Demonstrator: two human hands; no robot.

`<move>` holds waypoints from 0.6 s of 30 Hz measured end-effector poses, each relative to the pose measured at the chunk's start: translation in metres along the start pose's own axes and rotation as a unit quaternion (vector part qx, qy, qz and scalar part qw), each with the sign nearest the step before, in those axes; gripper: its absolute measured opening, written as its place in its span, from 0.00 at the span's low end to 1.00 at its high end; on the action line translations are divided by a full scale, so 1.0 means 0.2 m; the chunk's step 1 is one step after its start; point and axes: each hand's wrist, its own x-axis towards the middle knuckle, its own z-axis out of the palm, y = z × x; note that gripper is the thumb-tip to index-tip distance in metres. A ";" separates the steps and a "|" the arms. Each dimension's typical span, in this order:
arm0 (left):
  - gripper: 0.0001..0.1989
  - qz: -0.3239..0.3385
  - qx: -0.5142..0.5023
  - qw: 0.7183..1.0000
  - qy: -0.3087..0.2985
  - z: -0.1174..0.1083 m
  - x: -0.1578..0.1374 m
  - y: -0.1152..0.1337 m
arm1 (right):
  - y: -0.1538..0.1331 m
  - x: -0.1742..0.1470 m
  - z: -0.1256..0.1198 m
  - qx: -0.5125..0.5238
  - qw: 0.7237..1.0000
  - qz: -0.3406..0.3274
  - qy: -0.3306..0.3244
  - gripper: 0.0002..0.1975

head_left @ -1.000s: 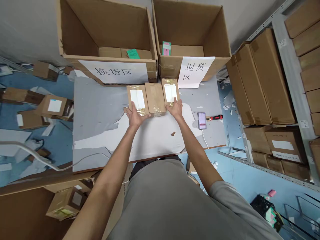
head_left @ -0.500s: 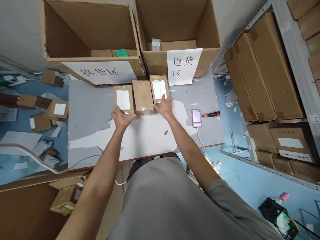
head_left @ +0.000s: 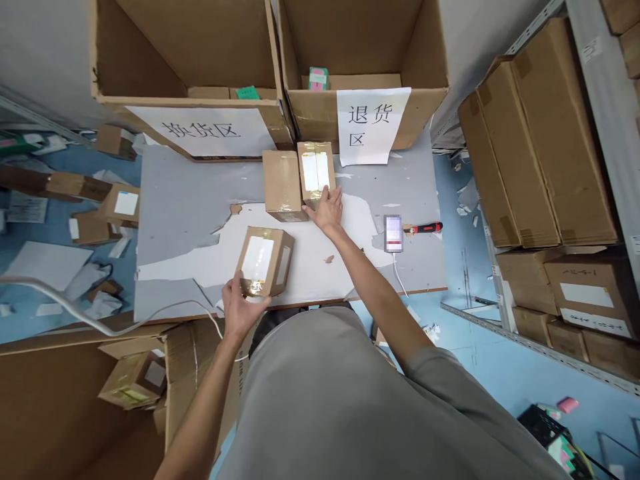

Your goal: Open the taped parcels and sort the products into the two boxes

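My left hand [head_left: 241, 303] grips the near end of a small cardboard box [head_left: 257, 260] with a white label, near the table's front edge. The box is slightly turned, its right side showing. My right hand [head_left: 325, 210] is on the near end of another labelled cardboard box [head_left: 316, 170], thumb at its left edge and fingers over the top. Clear tape runs across that box. Just left of it stands a plain cardboard box [head_left: 281, 181], its top taped and without a visible label.
Two large open cartons with paper signs, a left carton [head_left: 187, 127] and a right carton [head_left: 313, 113], line the table's back. A phone [head_left: 393, 233] on a cable and a red-black tool [head_left: 425, 228] lie at right. A shelf of cartons [head_left: 540, 133] stands beyond; boxes litter the left floor.
My left hand has drawn its labelled box from the row toward me, near the table's front edge. My right hand stays on the back box.
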 end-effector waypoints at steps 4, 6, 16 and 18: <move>0.63 0.104 -0.006 0.990 -0.091 0.02 -0.01 -0.04 | 0.05 -0.20 0.01 -0.004 0.997 -0.074 0.032 0.42; 0.65 0.153 -0.007 0.979 -0.137 0.03 0.01 -0.04 | 0.13 -0.35 0.04 0.029 0.996 -0.077 0.024 0.37; 0.76 0.005 -0.203 0.976 -0.076 0.27 0.10 -0.18 | 0.61 -0.98 0.17 0.272 0.955 0.013 -0.113 0.26; 0.67 -0.044 -0.232 0.970 -0.063 0.34 0.10 -0.23 | 0.65 -1.01 0.20 0.291 0.948 0.017 -0.132 0.24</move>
